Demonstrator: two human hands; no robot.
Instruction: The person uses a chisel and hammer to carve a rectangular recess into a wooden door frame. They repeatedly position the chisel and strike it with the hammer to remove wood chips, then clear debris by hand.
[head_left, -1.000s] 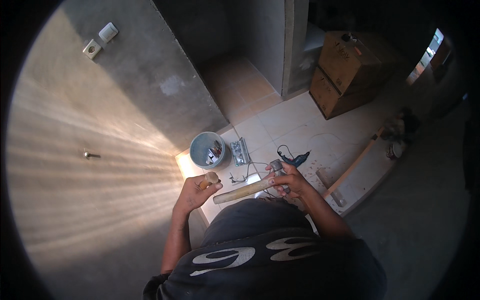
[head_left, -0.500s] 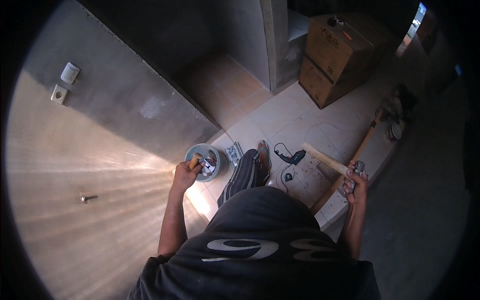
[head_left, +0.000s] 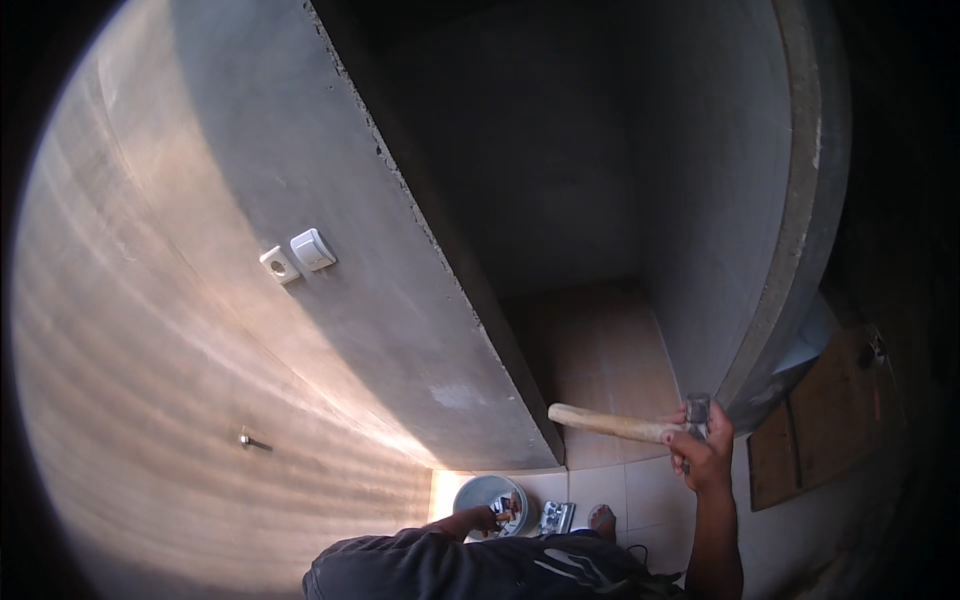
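My right hand [head_left: 700,460] is closed around the metal head end of a hammer [head_left: 612,424], whose pale wooden handle points left. Low in the view, my left hand [head_left: 482,519] is over the side of a grey-blue bucket [head_left: 463,494]. A short tan wooden-looking handle [head_left: 508,517] sits in its fingers, though the small size hides the tool's kind. Inside the bucket lie several small items, too small to name.
A bolt [head_left: 255,442] sticks out of the grey wall, below a socket [head_left: 279,265] and a switch [head_left: 313,250]. The wall ends at a rough-edged opening. Cardboard boxes [head_left: 805,430] stand at right. A shiny metal-looking item [head_left: 557,517] lies beside the bucket.
The view has swung up and left toward the wall, so the drill on the floor is out of sight. My right hand has lifted the hammer in front of the opening.
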